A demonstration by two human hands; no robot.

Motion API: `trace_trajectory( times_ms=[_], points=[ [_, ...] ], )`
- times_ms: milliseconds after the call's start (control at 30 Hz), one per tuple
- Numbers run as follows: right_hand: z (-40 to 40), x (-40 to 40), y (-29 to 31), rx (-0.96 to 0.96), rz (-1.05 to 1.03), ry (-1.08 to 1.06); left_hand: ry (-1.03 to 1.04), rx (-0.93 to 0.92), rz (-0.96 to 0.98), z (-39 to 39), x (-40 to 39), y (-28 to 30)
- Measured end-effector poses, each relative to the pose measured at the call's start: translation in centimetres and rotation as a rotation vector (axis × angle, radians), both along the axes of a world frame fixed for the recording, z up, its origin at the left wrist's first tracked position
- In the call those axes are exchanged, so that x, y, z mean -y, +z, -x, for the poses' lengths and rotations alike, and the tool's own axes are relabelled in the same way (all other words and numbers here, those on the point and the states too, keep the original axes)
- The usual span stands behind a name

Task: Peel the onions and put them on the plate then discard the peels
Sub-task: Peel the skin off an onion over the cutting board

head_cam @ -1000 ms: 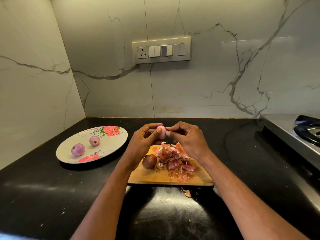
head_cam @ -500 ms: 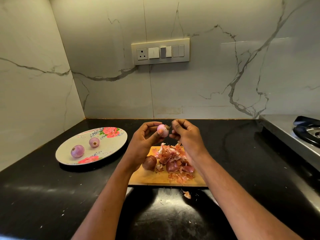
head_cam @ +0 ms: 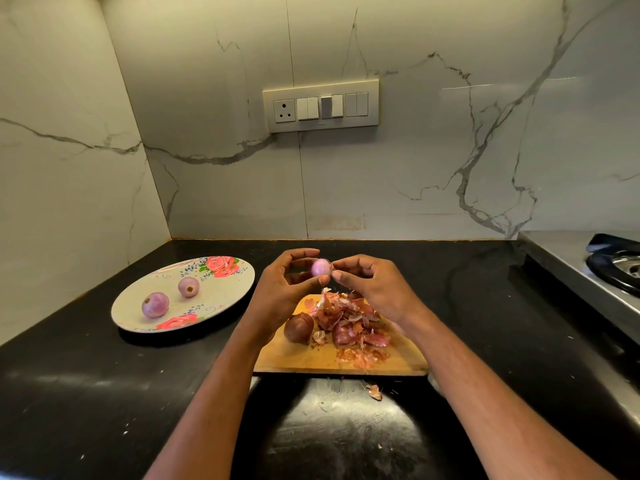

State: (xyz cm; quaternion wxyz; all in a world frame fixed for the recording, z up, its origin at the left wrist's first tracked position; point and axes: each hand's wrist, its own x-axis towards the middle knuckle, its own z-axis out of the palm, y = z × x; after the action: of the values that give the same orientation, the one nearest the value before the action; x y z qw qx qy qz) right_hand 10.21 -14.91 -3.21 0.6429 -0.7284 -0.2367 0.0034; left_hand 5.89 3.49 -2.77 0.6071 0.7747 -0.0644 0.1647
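**Small onion held between both hands above the board**

The left hand (head_cam: 282,289) grips a small, pale pink onion (head_cam: 321,267) between thumb tip, below, and curled fingers, above and behind. The right hand (head_cam: 372,284) meets it from the other side: its thumb and forefinger pinch a thin shred of skin (head_cam: 333,266) at the onion's right end, while the remaining fingers are curled loosely under the palm. The onion thus sits in the gap between the two sets of fingertips, raised clear of the work surface and directly over the far edge of the board (head_cam: 304,358).

On the board, beneath the right hand, lies a heap of reddish peels (head_cam: 349,323). Just left of the heap, touching it, rests an unpeeled brown onion (head_cam: 298,328). One stray peel (head_cam: 375,392) lies on the black counter (head_cam: 86,393) just in front of the board.

To the left, well apart from the board, stands an oval flowered plate (head_cam: 221,292) carrying two peeled onions: a larger one (head_cam: 155,305) nearer the viewer and a smaller one (head_cam: 188,286) behind it, apart from each other.

On the marble wall behind is a switch panel (head_cam: 320,105); a stove (head_cam: 588,271) occupies the right edge.
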Motion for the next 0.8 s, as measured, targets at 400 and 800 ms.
trace_trajectory(
  times_ms=[400, 800],
  points=[
    [-0.2, -0.6, -0.2, 0.068, -0.006, -0.102, 0.04, 0.037, -0.067, 0.1, 0.4, -0.1],
    [-0.2, -0.2, 0.0, 0.104, 0.073, 0.047, 0.088, 0.115, -0.159, 0.0, 0.1, -0.2]
  ],
)
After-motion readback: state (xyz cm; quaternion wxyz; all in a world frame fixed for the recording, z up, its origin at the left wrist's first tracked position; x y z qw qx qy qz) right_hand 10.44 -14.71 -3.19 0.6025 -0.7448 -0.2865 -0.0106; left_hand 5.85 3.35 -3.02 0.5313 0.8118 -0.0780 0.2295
